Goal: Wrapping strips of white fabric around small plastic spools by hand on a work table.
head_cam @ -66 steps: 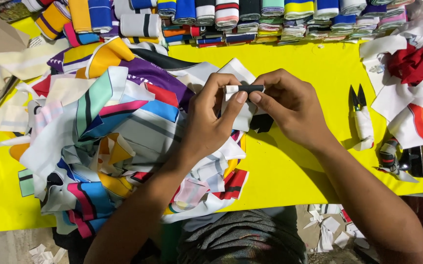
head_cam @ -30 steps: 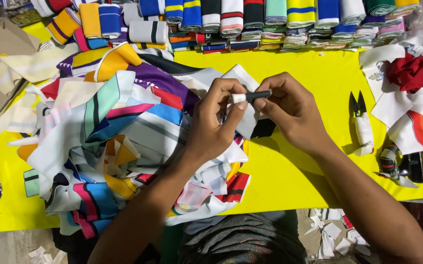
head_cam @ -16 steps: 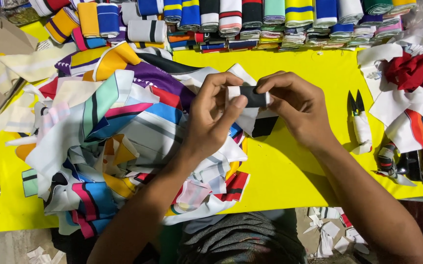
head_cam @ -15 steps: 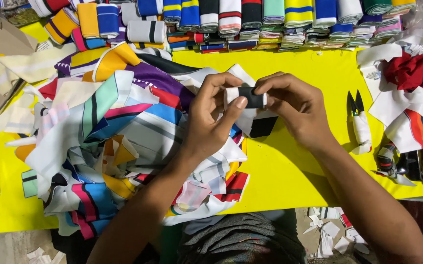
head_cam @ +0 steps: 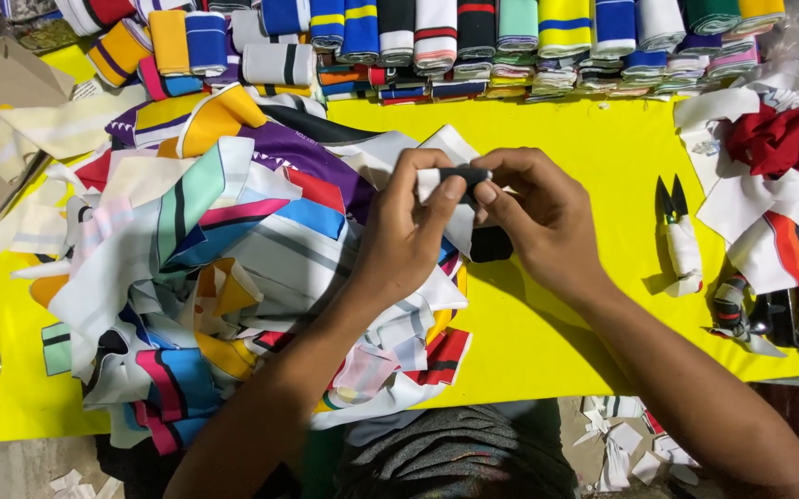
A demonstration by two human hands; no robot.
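Left hand and right hand meet above yellow surface. Fingers of both pinched shut on small black-and-white fabric piece, held just above edge of heap of colourful fabric cut-pieces. Black scrap lies under right hand. Thread snips rest to right, well apart. Folded striped rib rolls line far edge.

Both forearms are bare, with no sleeves. The left hand and right hand wear no gloves.
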